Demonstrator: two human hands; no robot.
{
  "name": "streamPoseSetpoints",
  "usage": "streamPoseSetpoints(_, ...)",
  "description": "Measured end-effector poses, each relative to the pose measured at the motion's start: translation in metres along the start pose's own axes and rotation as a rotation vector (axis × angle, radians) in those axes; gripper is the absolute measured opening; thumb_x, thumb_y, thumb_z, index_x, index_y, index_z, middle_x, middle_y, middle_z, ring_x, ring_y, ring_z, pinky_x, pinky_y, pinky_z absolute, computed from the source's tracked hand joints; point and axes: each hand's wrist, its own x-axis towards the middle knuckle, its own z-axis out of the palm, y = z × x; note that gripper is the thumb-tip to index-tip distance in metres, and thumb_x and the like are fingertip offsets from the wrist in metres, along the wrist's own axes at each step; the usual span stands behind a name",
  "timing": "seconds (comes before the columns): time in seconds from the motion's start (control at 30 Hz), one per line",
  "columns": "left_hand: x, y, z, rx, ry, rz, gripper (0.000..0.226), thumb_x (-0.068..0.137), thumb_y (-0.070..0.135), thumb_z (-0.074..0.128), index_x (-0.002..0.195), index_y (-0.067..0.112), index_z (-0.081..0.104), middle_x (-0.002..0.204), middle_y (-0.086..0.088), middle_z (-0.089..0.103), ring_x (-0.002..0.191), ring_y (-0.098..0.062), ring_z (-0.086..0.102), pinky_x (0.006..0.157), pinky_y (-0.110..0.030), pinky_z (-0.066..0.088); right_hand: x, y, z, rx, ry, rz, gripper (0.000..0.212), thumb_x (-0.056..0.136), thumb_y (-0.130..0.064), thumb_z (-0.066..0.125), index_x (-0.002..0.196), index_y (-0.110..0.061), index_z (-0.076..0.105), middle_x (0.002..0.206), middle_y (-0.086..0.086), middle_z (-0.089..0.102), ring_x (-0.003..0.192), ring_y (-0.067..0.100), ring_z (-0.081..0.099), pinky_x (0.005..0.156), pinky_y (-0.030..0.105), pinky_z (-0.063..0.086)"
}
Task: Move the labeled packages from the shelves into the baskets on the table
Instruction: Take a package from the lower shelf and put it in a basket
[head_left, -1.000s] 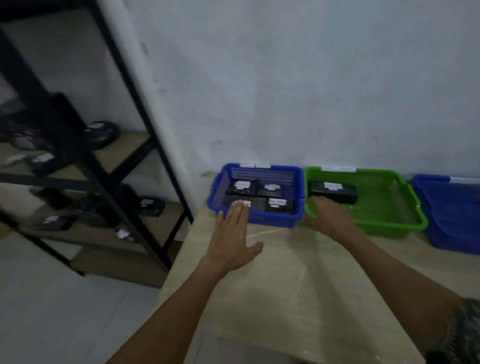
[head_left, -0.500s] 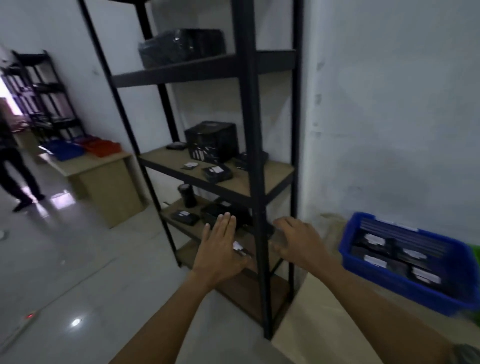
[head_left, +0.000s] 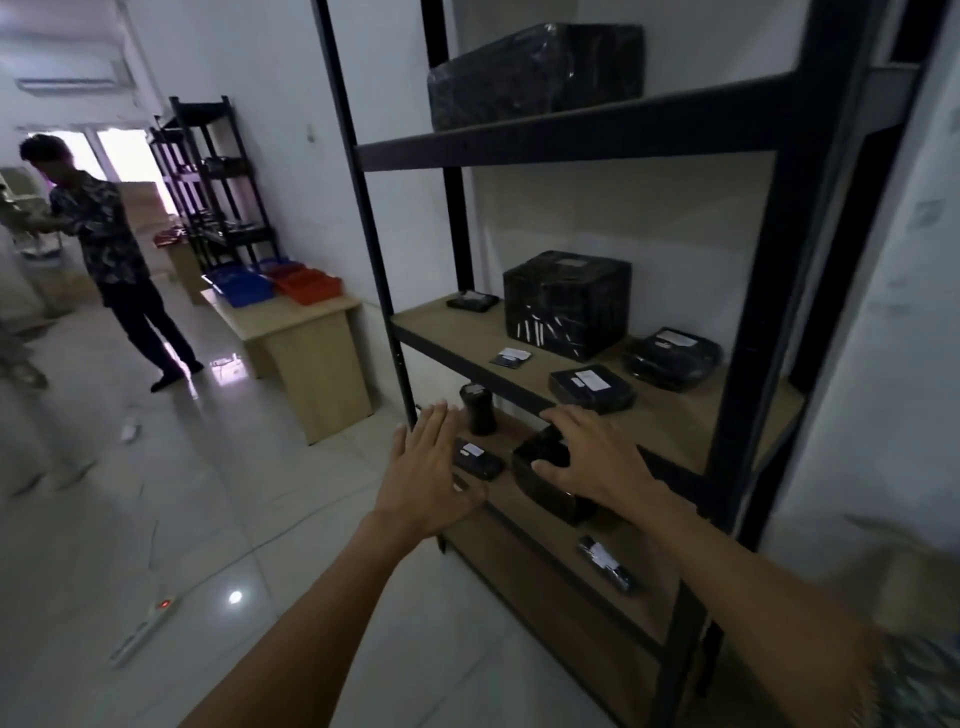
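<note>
A package (head_left: 545, 486) is placed just below the right hand's fingers (head_left: 563, 418) on a shelf board (head_left: 506, 434). A flat package (head_left: 475, 460) is set between these and the left hand's fingers (head_left: 434, 423), with a canister (head_left: 480, 413) just beyond. Above the fingers, on the next board (head_left: 675, 415), a large box (head_left: 569, 304) is set.

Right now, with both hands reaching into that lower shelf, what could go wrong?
1. The right hand spreads over the black package, which sits near the shelf's front edge; a loose hold might drop it to the floor.
2. The upright black cylinder stands just behind the left hand; a bump could topple it.
3. The shelf beam runs close above both hands, so lifting fast may knock knuckles.
</note>
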Motion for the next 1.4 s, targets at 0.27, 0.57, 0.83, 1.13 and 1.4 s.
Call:
streamPoseSetpoints(0.27, 0.082, -0.107, 0.021, -0.004, -0.07, 0.023, 0.098, 0.087, 0.064, 0.047, 0.153, 0.015, -0.007, 0.161, -0.003, -0.013, 0.147, -0.016, -0.016, 0.12, -0.042, -0.006, 0.105, -0.028, 0.048, -0.042, -0.031, 0.061, 0.072, 0.085, -0.051, 0.061, 0.144, -0.025, 0.031, 0.149, -0.002, 0.034, 0.136, 0.015, 0.035, 0.11, 0.038, 0.029)
streamPoseSetpoints(0.57, 0.197, -0.211, 0.033, -0.026, -0.101, 0.144, 0.101, 0.087, 0.061, 0.051, 0.152, 0.014, -0.01, 0.16, -0.003, -0.014, 0.146, -0.016, -0.017, 0.118, -0.04, -0.01, 0.236, -0.06, 0.081, -0.029, 0.037, 0.178, 0.072, 0.084, -0.051, 0.061, 0.143, -0.019, 0.034, 0.148, 0.001, 0.037, 0.132, 0.021, 0.039, 0.106, 0.037, 0.036)
streamPoseSetpoints(0.83, 0.316, -0.272, 0.09, -0.042, -0.105, 0.194, 0.101, 0.086, 0.062, 0.052, 0.152, 0.014, -0.009, 0.16, -0.004, -0.014, 0.146, -0.016, -0.016, 0.114, -0.037, -0.013, 0.358, -0.025, 0.141, -0.037, 0.034, 0.212, 0.075, 0.083, -0.056, 0.059, 0.144, -0.021, 0.033, 0.151, 0.003, 0.033, 0.137, 0.022, 0.033, 0.111, 0.039, 0.03)
streamPoseSetpoints(1.13, 0.443, -0.308, 0.151, -0.073, -0.197, 0.255, 0.116, 0.073, 0.08, 0.05, 0.153, 0.017, -0.006, 0.161, -0.002, -0.011, 0.147, -0.016, -0.014, 0.116, -0.041, -0.014, 0.481, 0.024, 0.173, 0.039, -0.029, 0.314, 0.076, 0.084, -0.058, 0.057, 0.144, -0.02, 0.031, 0.151, 0.004, 0.031, 0.134, 0.023, 0.036, 0.108, 0.037, 0.029)
streamPoseSetpoints(1.4, 0.517, -0.334, 0.205, -0.173, -0.245, 0.438, 0.129, 0.057, 0.098, 0.03, 0.153, 0.02, -0.004, 0.161, 0.003, -0.01, 0.146, -0.009, -0.016, 0.118, -0.043, -0.014, 0.576, 0.053, 0.201, -0.027, 0.002, 0.406, 0.084, 0.082, -0.057, 0.06, 0.148, -0.021, 0.023, 0.158, 0.004, 0.013, 0.141, 0.026, 0.024, 0.112, 0.042, 0.025)
